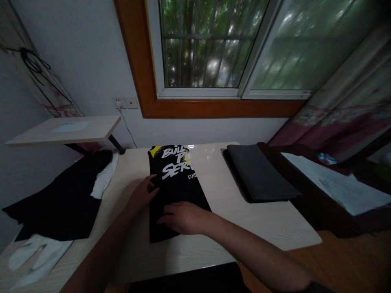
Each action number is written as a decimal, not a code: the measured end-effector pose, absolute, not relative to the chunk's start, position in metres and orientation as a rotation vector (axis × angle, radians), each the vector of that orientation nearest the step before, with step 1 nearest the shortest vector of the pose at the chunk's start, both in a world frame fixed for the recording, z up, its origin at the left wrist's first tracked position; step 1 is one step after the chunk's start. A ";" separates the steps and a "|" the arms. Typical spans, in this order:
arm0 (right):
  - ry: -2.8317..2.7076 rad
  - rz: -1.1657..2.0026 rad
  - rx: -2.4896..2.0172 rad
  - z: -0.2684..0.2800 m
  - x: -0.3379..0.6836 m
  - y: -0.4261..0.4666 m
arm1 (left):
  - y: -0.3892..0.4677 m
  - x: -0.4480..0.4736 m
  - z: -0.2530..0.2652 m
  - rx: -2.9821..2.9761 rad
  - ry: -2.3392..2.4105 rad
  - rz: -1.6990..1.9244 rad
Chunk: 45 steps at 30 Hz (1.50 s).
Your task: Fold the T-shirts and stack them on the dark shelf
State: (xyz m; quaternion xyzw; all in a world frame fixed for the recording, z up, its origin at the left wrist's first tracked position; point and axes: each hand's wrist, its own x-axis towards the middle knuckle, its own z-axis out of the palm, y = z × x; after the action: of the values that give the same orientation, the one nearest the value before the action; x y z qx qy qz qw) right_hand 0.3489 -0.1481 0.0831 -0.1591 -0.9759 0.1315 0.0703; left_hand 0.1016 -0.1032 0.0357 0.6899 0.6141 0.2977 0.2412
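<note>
A black T-shirt (183, 193) with white lettering and a yellow patch lies folded into a long narrow strip on the table. At its left edge is my left hand (143, 192), thumb and fingers apart, the fingertips touching the cloth. My right hand (185, 217) rests palm down across the lower part of the shirt with its fingers stretched to the left. Neither hand grips anything that I can see. The fabric under my right palm is hidden.
Dark and white clothes (67, 195) lie heaped on the left of the pale table (262, 228). To the right sits a stack of folded dark cloth (259, 173). A small raised shelf (64, 129) stands at the back left, below a wall socket (125, 102). A window (214, 49) is behind.
</note>
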 end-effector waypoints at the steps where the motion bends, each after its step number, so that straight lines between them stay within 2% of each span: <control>1: -2.946 0.383 -0.458 0.082 0.344 -0.146 | -0.104 0.101 0.036 1.865 1.661 0.827; 9: -2.976 0.475 -0.253 0.074 0.319 -0.133 | -0.104 0.095 0.037 1.757 1.526 0.898; 19: -2.960 0.762 -0.367 0.092 0.310 -0.141 | -0.109 0.099 0.049 1.795 1.591 0.846; 29: -2.942 0.734 -0.272 0.095 0.306 -0.145 | -0.108 0.094 0.044 1.774 1.571 0.902; 39: -2.517 1.375 -0.360 0.070 0.305 -0.136 | -0.107 0.090 0.040 1.730 1.549 0.965; 45: -2.367 1.461 -0.404 0.066 0.302 -0.138 | -0.107 0.087 0.039 1.732 1.615 0.942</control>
State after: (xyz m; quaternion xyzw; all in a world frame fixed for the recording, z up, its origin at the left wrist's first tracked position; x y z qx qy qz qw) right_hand 0.3021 -0.1379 0.0656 -0.1417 -0.8307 0.5127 0.1644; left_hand 0.0875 -0.1068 0.0389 0.6500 0.6059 0.3534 0.2924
